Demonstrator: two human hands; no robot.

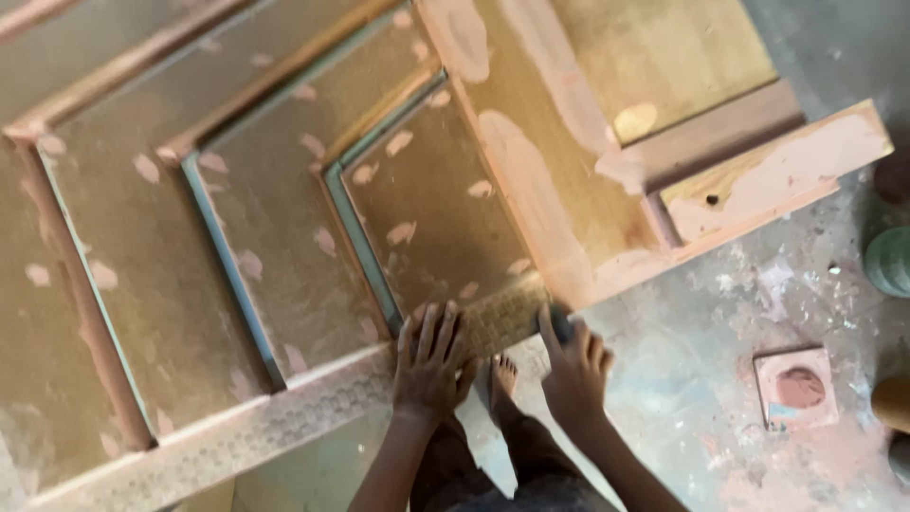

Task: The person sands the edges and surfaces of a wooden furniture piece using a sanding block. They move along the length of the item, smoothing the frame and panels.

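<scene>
Door: the big wooden panelled door [284,237] lies flat and fills the left and centre of the frame, its recessed panels dotted with pale pink filler patches.
Carved rail: the patterned edge strip [284,417] runs along the door's near side, from the lower left up toward the centre.
My left hand: my left hand [431,365] sits at lower centre, fingers spread apart and pressed flat on the carved rail, gripping nothing.
My foot: my bare foot [502,379] shows between my two hands, on the floor just below the rail.
My right hand: my right hand [573,365] is just right of centre, fingers curled together over a small dark block [561,325] at the rail's end; I cannot tell how tightly I hold it.
Floor: the grey dusty floor [701,379] takes the lower right.
Filler board: a small square board [796,387] with a reddish dab of paste lies at lower right, well apart from my hands.
</scene>
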